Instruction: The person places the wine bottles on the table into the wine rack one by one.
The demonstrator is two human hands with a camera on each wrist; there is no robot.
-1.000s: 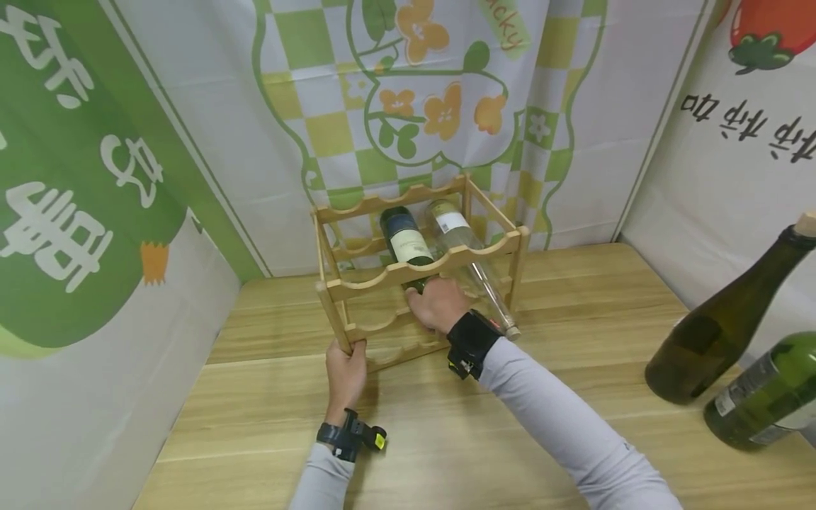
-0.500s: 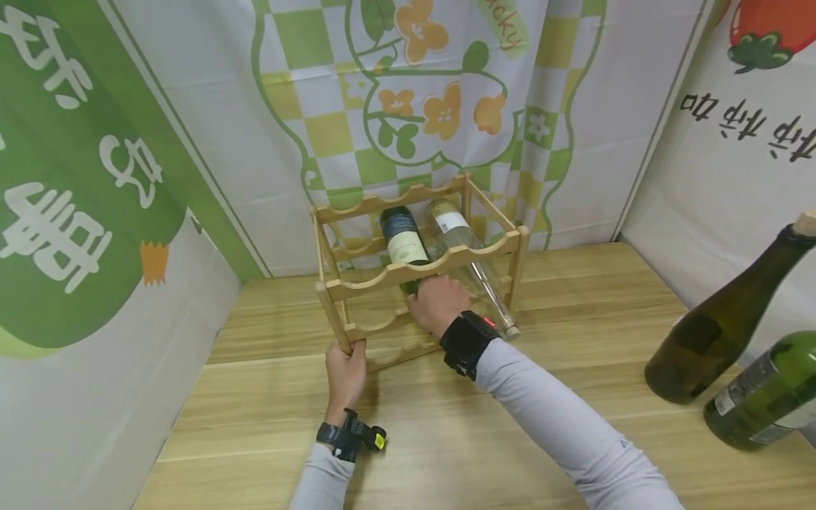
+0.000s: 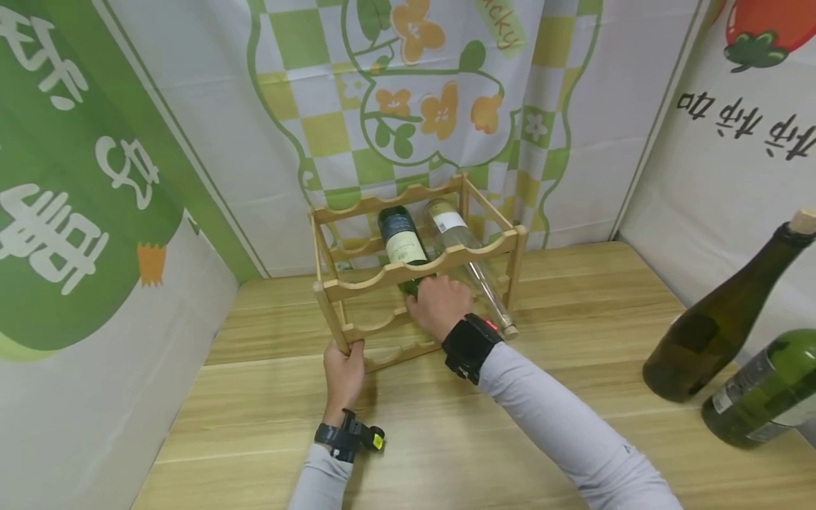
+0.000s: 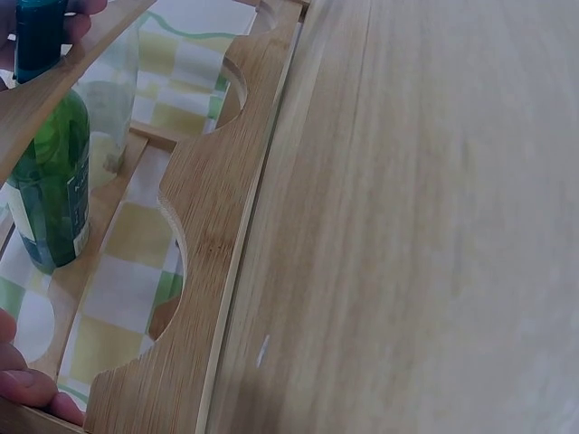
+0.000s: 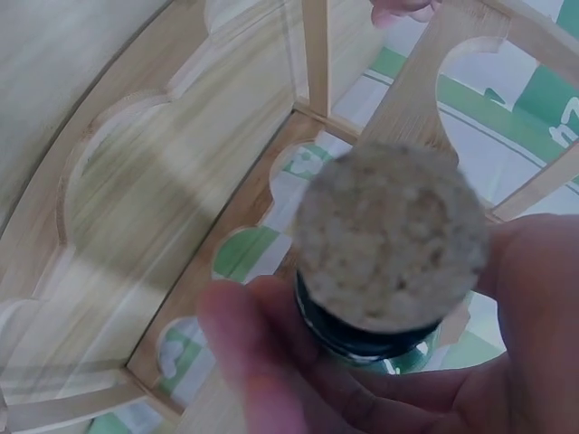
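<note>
A wooden wine rack [image 3: 357, 285] with scalloped rails stands against the back curtain. My left hand [image 3: 345, 372] grips the foot of its front left post. In the rack's upper tier lies a green wine bottle [image 3: 406, 246] with a cream and blue label, its neck toward me. My right hand [image 3: 440, 304] holds that neck; in the right wrist view the fingers [image 5: 262, 353] curl round it just below the cork [image 5: 391, 237]. Beside it on the right rests a clear glass bottle [image 3: 487, 283], corked and slanting forward. The left wrist view also shows the green bottle [image 4: 56, 181] behind the rail.
A tall dark bottle [image 3: 707, 333] with a cork and a green labelled bottle [image 3: 758, 389] stand upright on the wooden table [image 3: 255, 432] at the right. Printed cloth [image 3: 421, 106] hangs close behind the rack, and cloth walls rise at both sides.
The green bottle has shifted slightly back and turned a little in the rack, with my right hand on its neck. My left hand keeps its grip on the post.
</note>
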